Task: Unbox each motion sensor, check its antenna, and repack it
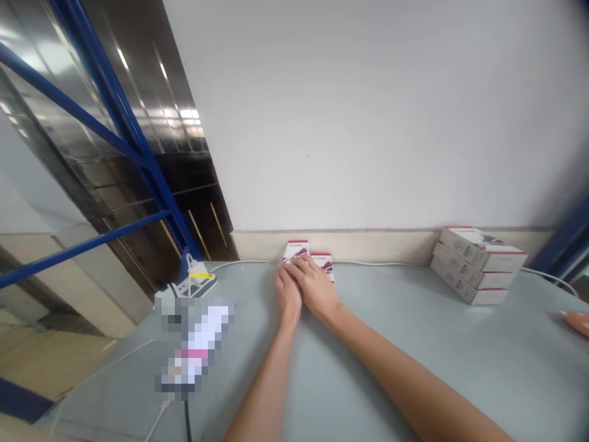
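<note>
Two small white boxes with red edges and dark red print sit side by side on the grey table near the wall. My left hand [288, 294] is bent around the near end of the left box [296, 247]. Over that same box lie the curled fingers of my right hand [316, 287], overlapping my left fingers. The right box [323, 260] shows just beyond my right knuckles, partly covered by that hand. Both hands meet closely, and the near ends of the boxes are hidden beneath them.
Several similar boxes [478, 270] are stacked at the right against the wall. A power strip [197, 285] with plugs and a blurred-out phone-like device [202, 344] with cables lie on the left. Another person's hand [577, 321] appears at the right edge. Blue metal bars [151, 166] stand left.
</note>
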`<move>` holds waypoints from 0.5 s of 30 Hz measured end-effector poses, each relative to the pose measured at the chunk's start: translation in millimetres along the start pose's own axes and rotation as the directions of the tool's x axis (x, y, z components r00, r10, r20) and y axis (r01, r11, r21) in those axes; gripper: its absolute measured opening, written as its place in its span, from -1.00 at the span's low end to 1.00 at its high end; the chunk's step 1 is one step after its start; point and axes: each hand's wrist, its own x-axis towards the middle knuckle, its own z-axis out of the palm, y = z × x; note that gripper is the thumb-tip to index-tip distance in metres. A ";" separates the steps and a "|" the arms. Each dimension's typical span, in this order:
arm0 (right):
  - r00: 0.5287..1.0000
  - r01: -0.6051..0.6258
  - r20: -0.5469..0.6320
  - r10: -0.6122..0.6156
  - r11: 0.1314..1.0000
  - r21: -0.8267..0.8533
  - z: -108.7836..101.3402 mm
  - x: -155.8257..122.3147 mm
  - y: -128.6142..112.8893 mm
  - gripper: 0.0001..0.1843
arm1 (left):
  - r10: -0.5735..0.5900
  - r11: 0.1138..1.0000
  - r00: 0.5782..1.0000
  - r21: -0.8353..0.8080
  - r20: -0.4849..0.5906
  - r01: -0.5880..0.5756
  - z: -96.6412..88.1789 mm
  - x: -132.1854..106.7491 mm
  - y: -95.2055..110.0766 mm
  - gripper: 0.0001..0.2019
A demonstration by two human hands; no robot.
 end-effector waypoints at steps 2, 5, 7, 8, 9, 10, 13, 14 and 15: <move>1.000 -0.009 -0.005 0.009 1.000 -0.008 2.3 -0.7 0.4 -0.61 | -0.038 0.998 0.999 0.045 -0.009 0.038 -0.6 0.7 1.0 -0.63; 1.000 -0.028 -0.013 0.027 0.999 -0.025 7.8 -0.7 -0.2 -0.61 | -0.069 0.992 0.998 0.108 -0.004 0.069 -2.8 1.5 4.6 -0.62; 1.000 -0.020 -0.010 0.020 0.999 -0.040 9.6 -0.3 -0.9 -0.59 | -0.069 0.987 0.998 0.143 -0.004 0.069 -4.7 1.6 7.8 -0.63; 1.000 -0.008 -0.002 0.007 0.999 -0.048 8.7 -0.6 -0.9 -0.57 | -0.067 0.985 0.998 0.158 -0.007 0.067 -5.7 1.4 9.7 -0.62; 1.000 0.010 0.008 -0.009 0.998 -0.056 6.1 -1.6 0.0 -0.54 | -0.063 0.983 0.998 0.170 -0.011 0.064 -6.5 0.9 11.9 -0.60; 0.999 0.028 0.020 -0.027 0.997 -0.066 1.5 -3.6 2.1 -0.52 | -0.057 0.982 0.998 0.180 -0.014 0.059 -7.0 0.0 14.5 -0.58; 0.996 0.075 0.057 -0.070 0.992 -0.100 -27.4 -20.3 21.5 -0.45 | -0.017 0.979 0.999 0.202 -0.029 0.023 -5.7 -7.1 25.4 -0.52; 0.996 0.077 0.061 -0.070 0.989 -0.125 -42.4 -30.0 33.5 -0.45 | 0.013 0.978 0.999 0.210 -0.047 -0.003 -4.1 -11.3 30.3 -0.49; 0.996 0.079 0.064 -0.070 0.985 -0.151 -59.7 -41.7 48.3 -0.46 | 0.052 0.975 0.996 0.218 -0.070 -0.036 -2.0 -16.5 35.7 -0.46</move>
